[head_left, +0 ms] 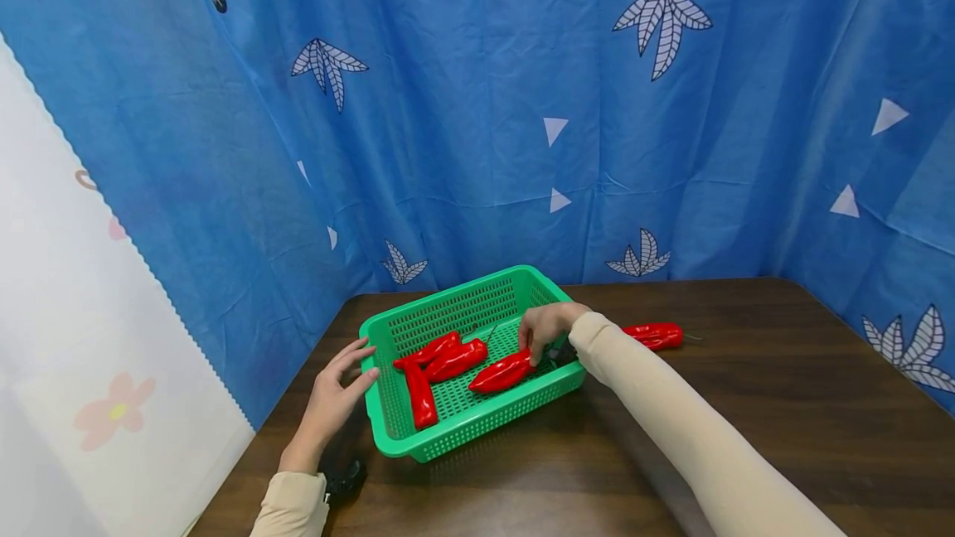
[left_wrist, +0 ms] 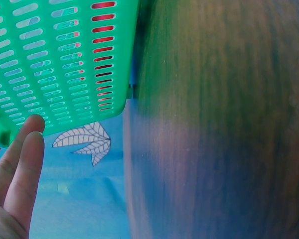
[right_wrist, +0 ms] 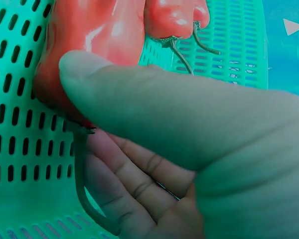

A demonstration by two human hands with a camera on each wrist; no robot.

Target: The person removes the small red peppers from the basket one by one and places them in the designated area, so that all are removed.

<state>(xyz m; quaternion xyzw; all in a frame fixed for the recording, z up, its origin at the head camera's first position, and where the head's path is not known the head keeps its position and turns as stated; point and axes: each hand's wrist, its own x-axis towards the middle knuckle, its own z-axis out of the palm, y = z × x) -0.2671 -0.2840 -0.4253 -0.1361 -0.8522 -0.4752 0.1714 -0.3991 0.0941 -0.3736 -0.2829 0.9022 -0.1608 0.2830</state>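
A green plastic basket (head_left: 477, 429) with slotted walls stands on the table, red peppers inside it. My right hand (head_left: 548, 326) reaches in over its right side and holds a long red pepper (head_left: 501, 373) at the stem end, thumb on its skin. In the right wrist view, that pepper's green stem (right_wrist: 79, 169) hangs down past my fingers. Several other peppers (head_left: 457, 360) lie toward the left of the basket. At the basket's left rim is my left hand (head_left: 333, 396), fingers extended and fingertips right by the edge; the left wrist view shows fingers (left_wrist: 27, 169) along the slotted outer wall.
One more red pepper (head_left: 655, 336) lies on the dark wooden table (head_left: 753, 404), right of the basket and partly behind my right sleeve. A blue patterned curtain (head_left: 477, 131) hangs behind the table, with a white cloth (head_left: 89, 338) at the left.
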